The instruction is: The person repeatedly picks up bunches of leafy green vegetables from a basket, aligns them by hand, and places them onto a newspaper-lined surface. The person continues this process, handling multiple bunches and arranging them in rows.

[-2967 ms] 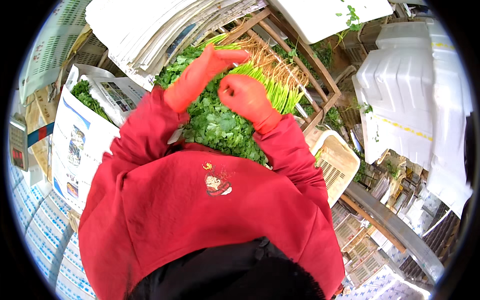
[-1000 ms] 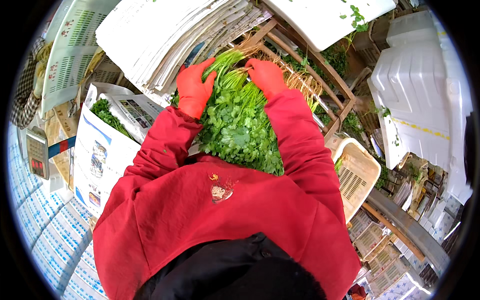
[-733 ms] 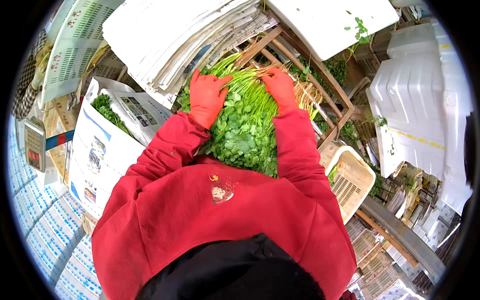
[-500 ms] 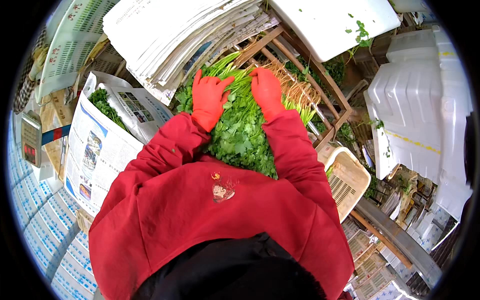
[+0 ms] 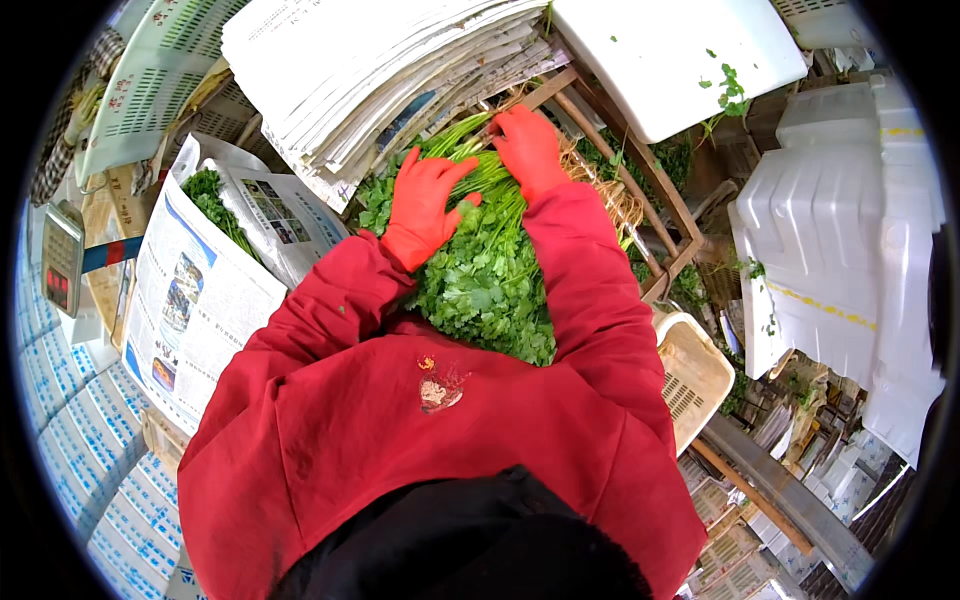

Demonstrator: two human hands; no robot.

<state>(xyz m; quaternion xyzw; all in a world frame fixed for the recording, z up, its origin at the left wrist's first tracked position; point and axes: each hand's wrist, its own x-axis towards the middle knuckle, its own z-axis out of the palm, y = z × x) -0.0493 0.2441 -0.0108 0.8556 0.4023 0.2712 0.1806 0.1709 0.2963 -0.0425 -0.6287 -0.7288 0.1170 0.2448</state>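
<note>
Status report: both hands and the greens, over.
Left hand flat on the herb bunch, gloved. Right hand gripping the stems near the root end. Newspaper stack close above; nothing blocking.

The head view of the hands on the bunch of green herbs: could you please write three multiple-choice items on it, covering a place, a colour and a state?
1. Where is the stack of newspapers?
A. beyond the herbs
B. under the basket
C. on the white boxes

2. What colour are the gloves?
A. blue
B. red-orange
C. white

3. How do the hands meet the herbs?
A. both press on them
B. one hovers
C. both are away

A: the stack of newspapers lies past the herbs.
B: the left hand and right hand wear red-orange gloves.
A: both rest on the bunch.
</note>
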